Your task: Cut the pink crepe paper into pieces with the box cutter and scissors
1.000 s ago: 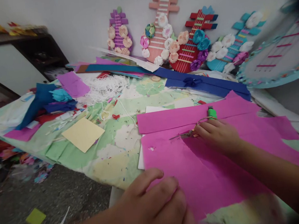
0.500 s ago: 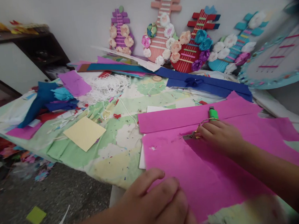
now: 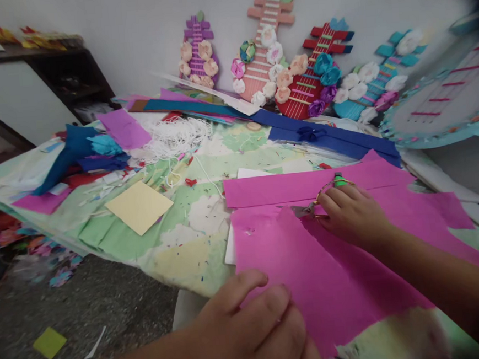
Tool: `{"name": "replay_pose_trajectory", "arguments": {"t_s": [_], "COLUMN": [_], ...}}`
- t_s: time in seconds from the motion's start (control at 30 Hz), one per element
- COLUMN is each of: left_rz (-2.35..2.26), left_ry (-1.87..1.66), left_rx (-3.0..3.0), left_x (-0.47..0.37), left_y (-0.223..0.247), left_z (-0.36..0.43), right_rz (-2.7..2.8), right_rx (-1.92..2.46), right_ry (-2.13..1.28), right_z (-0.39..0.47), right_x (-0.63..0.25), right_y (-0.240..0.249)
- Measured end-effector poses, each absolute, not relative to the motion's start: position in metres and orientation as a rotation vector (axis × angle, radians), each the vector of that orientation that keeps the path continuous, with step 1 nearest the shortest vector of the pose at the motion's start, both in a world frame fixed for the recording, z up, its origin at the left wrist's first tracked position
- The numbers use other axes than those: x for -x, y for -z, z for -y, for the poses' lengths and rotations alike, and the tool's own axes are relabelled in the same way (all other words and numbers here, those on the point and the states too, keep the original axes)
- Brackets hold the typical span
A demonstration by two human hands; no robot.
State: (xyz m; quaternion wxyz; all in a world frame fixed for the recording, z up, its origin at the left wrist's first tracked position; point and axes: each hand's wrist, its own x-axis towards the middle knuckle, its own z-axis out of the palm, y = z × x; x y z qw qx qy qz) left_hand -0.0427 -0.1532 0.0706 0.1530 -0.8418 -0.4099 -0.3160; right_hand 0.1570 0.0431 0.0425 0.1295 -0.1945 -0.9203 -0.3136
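A large sheet of bright pink paper (image 3: 278, 254) lies over the table's near right part, with a long cut across it from the right. My right hand (image 3: 352, 212) has its fingers in the gold handles of a pair of scissors (image 3: 306, 211). Their blades are parted and point left at the end of the cut, the tip partly hidden by the paper. At the sheet's left near edge, my left hand (image 3: 259, 324) is closed with bent fingers on the paper; the thumb is out of sight. Just behind the right hand stands a green marker-like object (image 3: 339, 179), partly covered.
Against the wall lean several paper instrument shapes with flowers, one of them red (image 3: 305, 94). A blue folded strip (image 3: 344, 138), white string (image 3: 178, 135) and a cream square (image 3: 139, 208) lie on the patterned tablecloth (image 3: 179, 261). Paper scraps cover the left side.
The scissors' blades and handles have spread apart, and the blade tip reaches a little farther left. The paper beside the cut has lifted slightly. My left hand keeps its place on the sheet.
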Motion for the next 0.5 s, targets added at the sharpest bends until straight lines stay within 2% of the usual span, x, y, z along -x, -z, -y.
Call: {"name": "replay_pose_trajectory", "arguments": {"t_s": [0.5], "left_rz": [1.136], "left_ry": [0.823], "left_rx": [2.510], "left_x": [0.049], "left_y": [-0.076], "left_z": [0.151], "right_rz": [2.716], "right_rx": [0.400], "right_ry": [0.946], "right_z": [-0.035], "right_x": [-0.120], "right_y": [-0.047]}}
